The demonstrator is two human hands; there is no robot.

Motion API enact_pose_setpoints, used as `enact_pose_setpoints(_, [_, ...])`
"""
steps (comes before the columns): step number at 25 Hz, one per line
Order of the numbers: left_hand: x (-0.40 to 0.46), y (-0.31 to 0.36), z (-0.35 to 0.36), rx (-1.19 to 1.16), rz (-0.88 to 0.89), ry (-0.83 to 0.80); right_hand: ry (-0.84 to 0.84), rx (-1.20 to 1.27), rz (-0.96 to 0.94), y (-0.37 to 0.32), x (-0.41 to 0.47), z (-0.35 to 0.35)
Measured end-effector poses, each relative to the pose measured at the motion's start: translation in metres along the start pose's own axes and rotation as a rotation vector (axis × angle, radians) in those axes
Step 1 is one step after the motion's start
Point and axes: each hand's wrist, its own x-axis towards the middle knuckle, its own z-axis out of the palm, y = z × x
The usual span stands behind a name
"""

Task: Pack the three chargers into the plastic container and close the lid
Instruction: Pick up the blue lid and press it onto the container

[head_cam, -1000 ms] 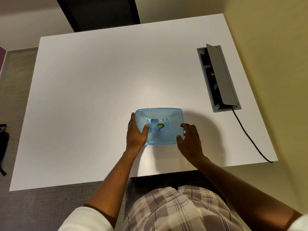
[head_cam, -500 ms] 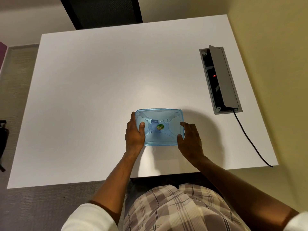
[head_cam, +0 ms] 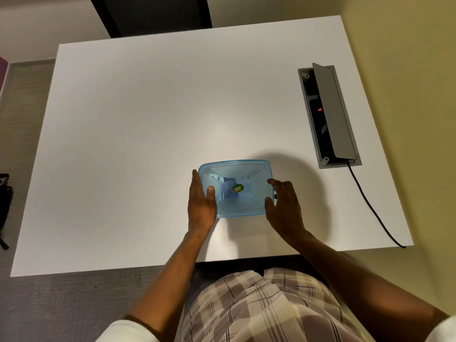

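the blue plastic container [head_cam: 235,188] sits lower centre of the frame on the desk [head_cam: 148,134], lid apparently on. left hand [head_cam: 201,206] grips its left edge; right hand [head_cam: 283,206] rests open-fingered at the right. press each corner evenly to seat it.

I see even, fairly dim indoor light from above. The table [head_cam: 148,119] carries a soft bright patch near its centre, no harsh glare. A broad soft shadow spreads right of the container [head_cam: 235,188]. Focus is sharp mid-frame; wide-angle bending skews the table edges, and the corners look slightly smeared.
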Motion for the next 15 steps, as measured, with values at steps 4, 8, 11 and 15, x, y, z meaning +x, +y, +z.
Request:
enact_pose_setpoints(4, [0.006, -0.001, -0.003, 0.034, -0.018, -0.023, -0.024, -0.031, 0.003, 0.0, 0.002, 0.003])
enact_pose_setpoints(8, [0.008, 0.003, -0.004, 0.145, 0.0, -0.024, -0.005, -0.105, 0.011, -0.004, 0.011, 0.006])
enact_pose_setpoints(11, [0.02, 0.005, -0.005, 0.333, -0.013, -0.086, -0.007, -0.21, -0.003, -0.012, 0.027, 0.011])
enact_pose_setpoints(15, [0.025, 0.003, -0.002, 0.414, -0.036, -0.097, 0.038, -0.394, -0.119, -0.017, 0.04, 0.016])
